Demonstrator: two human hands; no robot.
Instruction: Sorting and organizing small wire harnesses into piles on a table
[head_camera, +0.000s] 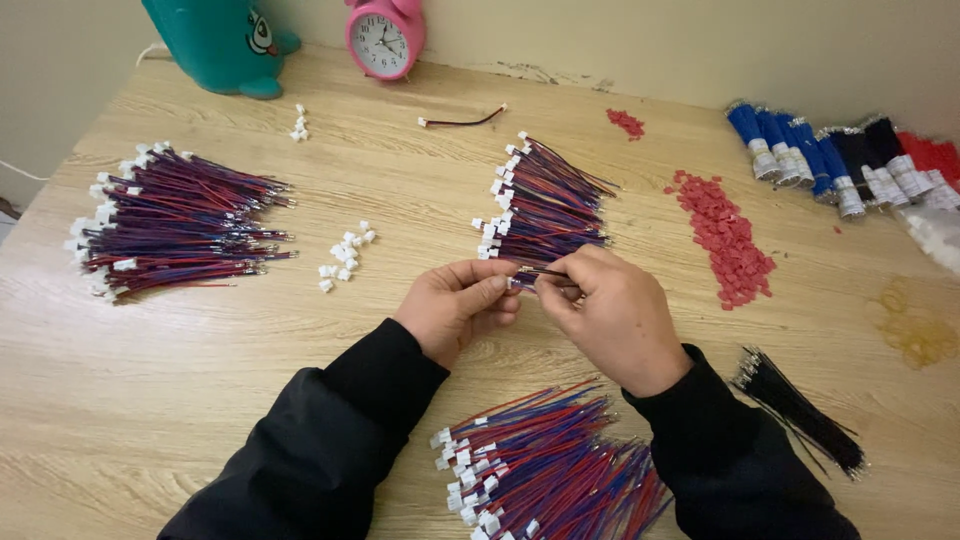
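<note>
Two bare hands meet above a wooden tabletop (200, 340), the left hand (455, 305) and right hand (610, 315) pinched tight from either side on a thin red-and-blue wire lead (530, 273) held between the fingertips. Just beyond the grip lies a fanned bundle of red-and-blue leads with white connectors (545, 205); a second such bundle (545, 470) sits just below the wrists, between the black sleeves. Well to the left of the grip rests a larger pile of leads (175, 220), with loose white connector housings (345, 258) nearer. Right of the grip lies a scatter of small red housings (725, 240), and a bundle of black wires (800, 410) beside the right sleeve.
</note>
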